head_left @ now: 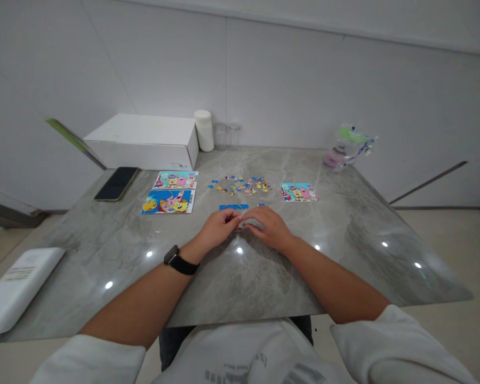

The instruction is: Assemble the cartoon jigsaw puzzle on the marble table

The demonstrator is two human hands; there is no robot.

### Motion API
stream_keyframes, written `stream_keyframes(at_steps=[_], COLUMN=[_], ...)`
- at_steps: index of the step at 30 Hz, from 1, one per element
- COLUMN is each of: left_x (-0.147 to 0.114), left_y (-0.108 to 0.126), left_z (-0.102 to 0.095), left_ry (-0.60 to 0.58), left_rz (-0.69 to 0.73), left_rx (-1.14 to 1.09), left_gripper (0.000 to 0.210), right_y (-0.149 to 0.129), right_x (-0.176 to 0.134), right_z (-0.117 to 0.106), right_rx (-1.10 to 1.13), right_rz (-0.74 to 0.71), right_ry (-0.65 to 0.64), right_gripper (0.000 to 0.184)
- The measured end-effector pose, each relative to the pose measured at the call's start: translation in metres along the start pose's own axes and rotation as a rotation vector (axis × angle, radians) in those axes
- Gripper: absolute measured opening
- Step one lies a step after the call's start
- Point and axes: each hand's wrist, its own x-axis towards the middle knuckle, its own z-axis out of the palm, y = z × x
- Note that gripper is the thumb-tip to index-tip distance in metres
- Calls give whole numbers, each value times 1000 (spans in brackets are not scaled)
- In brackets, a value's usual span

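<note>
My left hand (219, 228), with a black watch (181, 260) on its wrist, and my right hand (272, 228) meet fingertip to fingertip low over the table. The left fingers are bent and pinched together; what they grip is hidden. At the right thumb tip a tiny jigsaw piece (243, 224) shows between bent fingers. A joined blue strip of jigsaw (234, 206) lies just beyond the left fingers, and my hands cover what is nearer. One blue piece (261, 205) peeks out behind the right hand. Farther off lies a scattered group of loose jigsaw pieces (244, 186).
Two cartoon picture cards (175, 180) (170, 202) lie left, another card (299, 192) right. A phone (117, 184), white box (144, 133), white bottle (204, 131) and two glass jars (227, 137) stand behind. A plastic bag (346, 149) sits back right, a white device (22, 288) front left.
</note>
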Motion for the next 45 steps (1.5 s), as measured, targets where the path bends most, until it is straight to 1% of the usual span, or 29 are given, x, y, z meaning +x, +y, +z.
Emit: stream_keyframes(at_steps=[5,9,12,15,17,19,27,35,45], left_x=[3,1,-1,-2,-2,-2,-2,-1,-1], left_y=[-6,-2,1,0,-2,-4,-9,-10,-7], left_z=[5,1,-8,-16,-18,-17,-10,-10,-10], left_ry=[13,19,91,134,117,75,-70,-111,-138], left_rz=[-2,20,78,161,202,238,366,378,384], left_rx=[-1,23,163,381,468,511,615,621,633], left_gripper=[29,31,28,22,18,13,9,16,21], right_y=[2,0,1,5,6,7,4,2,0], right_x=[0,0,0,0,-1,-1,-1,-1,0], right_z=[0,-2,-4,-2,0,3,6,6,4], right_rx=[-9,-28,-50,-70,-94,-123,-185,-190,-191], right_rz=[-43,20,84,98,90,89,92,90,76], right_ry=[-18,-25,-52,-133,-184,-208,-228,-240,-251], right_gripper=[18,16,15,12,10,8,7,6,9])
